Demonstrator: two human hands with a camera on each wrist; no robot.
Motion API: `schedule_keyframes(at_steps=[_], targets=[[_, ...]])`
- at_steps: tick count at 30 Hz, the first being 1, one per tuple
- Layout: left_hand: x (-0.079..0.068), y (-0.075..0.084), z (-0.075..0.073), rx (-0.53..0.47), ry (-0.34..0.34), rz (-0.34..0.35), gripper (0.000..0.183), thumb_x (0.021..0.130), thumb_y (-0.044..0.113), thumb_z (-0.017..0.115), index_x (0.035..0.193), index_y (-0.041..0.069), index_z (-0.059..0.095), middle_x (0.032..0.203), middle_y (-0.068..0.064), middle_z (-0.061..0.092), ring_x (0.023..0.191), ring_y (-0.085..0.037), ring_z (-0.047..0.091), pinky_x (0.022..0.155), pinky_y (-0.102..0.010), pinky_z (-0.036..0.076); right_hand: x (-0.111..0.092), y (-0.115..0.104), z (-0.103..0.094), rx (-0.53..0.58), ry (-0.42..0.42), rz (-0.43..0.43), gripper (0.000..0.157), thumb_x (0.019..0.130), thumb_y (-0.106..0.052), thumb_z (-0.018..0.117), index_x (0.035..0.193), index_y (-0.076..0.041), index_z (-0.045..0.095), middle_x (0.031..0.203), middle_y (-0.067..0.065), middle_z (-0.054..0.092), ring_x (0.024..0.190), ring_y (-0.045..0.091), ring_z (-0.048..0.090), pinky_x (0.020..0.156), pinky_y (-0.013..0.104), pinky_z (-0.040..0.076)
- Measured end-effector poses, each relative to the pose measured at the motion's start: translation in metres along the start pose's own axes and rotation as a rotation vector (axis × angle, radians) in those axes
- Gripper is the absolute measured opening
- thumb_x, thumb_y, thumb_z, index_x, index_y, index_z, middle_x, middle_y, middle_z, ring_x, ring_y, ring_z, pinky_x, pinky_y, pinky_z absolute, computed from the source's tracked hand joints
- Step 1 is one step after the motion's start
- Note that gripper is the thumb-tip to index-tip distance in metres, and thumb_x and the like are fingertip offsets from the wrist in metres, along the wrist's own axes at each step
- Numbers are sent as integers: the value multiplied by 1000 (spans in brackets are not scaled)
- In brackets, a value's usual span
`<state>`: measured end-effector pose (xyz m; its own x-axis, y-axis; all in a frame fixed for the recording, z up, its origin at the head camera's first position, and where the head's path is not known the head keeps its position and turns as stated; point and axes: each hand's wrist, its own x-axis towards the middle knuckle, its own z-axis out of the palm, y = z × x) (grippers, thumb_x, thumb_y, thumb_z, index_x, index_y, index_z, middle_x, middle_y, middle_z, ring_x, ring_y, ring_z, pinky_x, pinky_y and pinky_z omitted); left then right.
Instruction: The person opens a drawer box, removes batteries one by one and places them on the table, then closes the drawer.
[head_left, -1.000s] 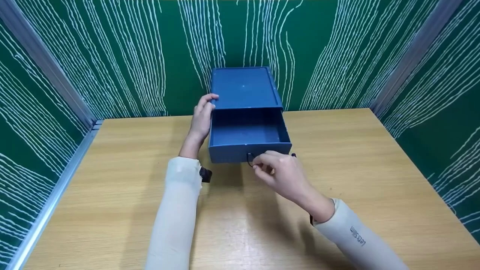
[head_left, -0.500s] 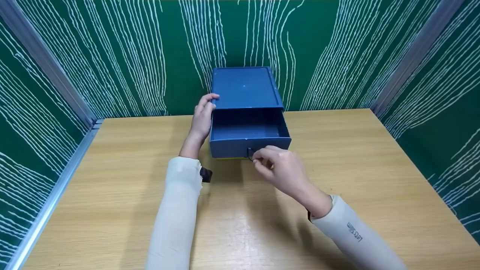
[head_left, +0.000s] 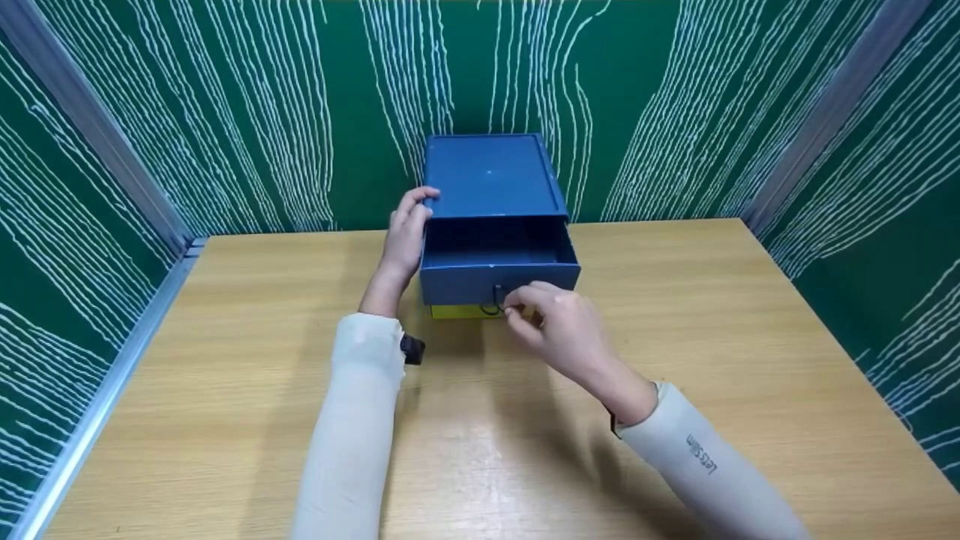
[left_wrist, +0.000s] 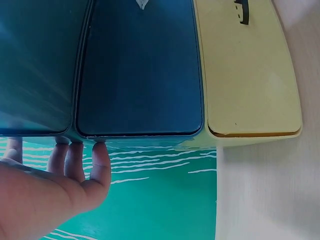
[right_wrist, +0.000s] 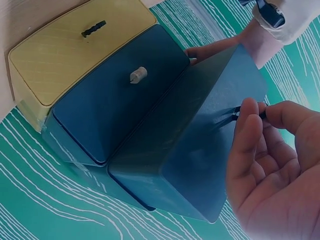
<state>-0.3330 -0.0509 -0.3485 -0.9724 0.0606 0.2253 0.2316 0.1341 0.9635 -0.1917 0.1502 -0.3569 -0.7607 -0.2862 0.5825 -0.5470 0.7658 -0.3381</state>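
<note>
A stack of drawers (head_left: 491, 176) stands at the back of the table. Its blue top drawer (head_left: 457, 286) is pulled partway out. On that drawer's front is a black loop handle (head_left: 496, 295), pinched between the thumb and fingers of my right hand (head_left: 559, 326). My left hand (head_left: 406, 232) steadies the stack's left side, fingertips on its upper edge; in the left wrist view its fingers (left_wrist: 101, 167) touch the side wall. Below sit a closed blue middle drawer (left_wrist: 142, 70) with a pale tab (right_wrist: 139, 75) and a closed yellow bottom drawer (left_wrist: 255, 80) with a black handle (right_wrist: 94, 29).
The wooden table (head_left: 225, 375) extends around the stack. Green walls (head_left: 255, 112) with white wavy lines close in the back and sides, with metal posts (head_left: 832, 112) at the corners. Each wrist wears a dark camera, such as the one at the left cuff (head_left: 412, 349).
The top drawer has slid inward, away from me, and my right hand has moved forward with its handle. More of the yellow bottom drawer shows beneath. My left hand has stayed in place.
</note>
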Motion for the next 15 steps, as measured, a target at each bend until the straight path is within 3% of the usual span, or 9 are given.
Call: schedule_keyframes(at_steps=[8, 15], targets=[[0, -1, 0, -22, -3, -12, 30, 87, 17, 33, 111, 21, 52, 127, 2, 39, 112, -15, 28, 96, -36, 25, 4, 1, 1, 17, -29, 39, 10, 82, -21, 55, 78, -19, 63, 75, -9, 60, 56, 4, 48, 52, 18, 42], [-1, 1, -1, -27, -21, -9, 31, 88, 16, 31, 112, 20, 51, 129, 1, 38, 115, -16, 27, 97, -37, 23, 7, 3, 4, 9, -18, 25, 11, 82, -21, 54, 78, -19, 63, 75, -8, 61, 56, 7, 51, 52, 20, 42]])
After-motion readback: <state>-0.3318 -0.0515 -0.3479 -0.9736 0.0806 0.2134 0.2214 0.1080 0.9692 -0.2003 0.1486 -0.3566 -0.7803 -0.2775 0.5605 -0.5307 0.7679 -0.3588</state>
